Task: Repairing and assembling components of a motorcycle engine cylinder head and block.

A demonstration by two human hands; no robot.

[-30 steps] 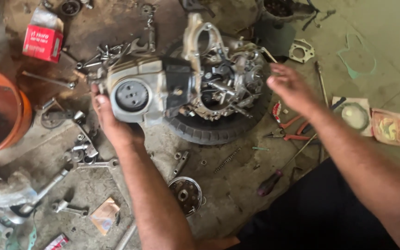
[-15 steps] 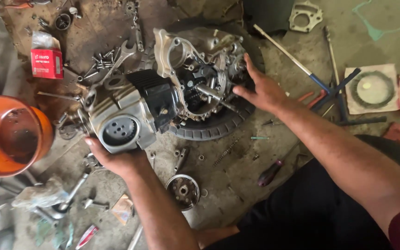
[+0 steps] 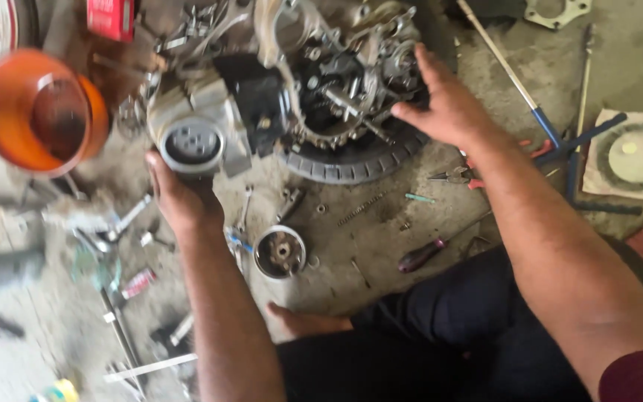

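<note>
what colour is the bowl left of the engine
Orange, with a dark inside; the bowl shows in the head view, beside the engine.

Take the small round metal hub (image 3: 279,251) on the floor as your mark. Up and left of it you have the orange bowl (image 3: 35,112) — well apart. A dark-handled screwdriver (image 3: 422,254) lies to its right, red-handled pliers (image 3: 470,173) farther up-right, and a ring gasket on paper (image 3: 638,155) far right.

A dirty concrete floor (image 3: 381,246) carries everything. A tyre (image 3: 351,160) lies at the far middle, an orange bowl (image 3: 39,108) far left, a screwdriver (image 3: 429,251) and a round metal part (image 3: 279,251) nearer, and pliers (image 3: 459,176) to the right.
</note>
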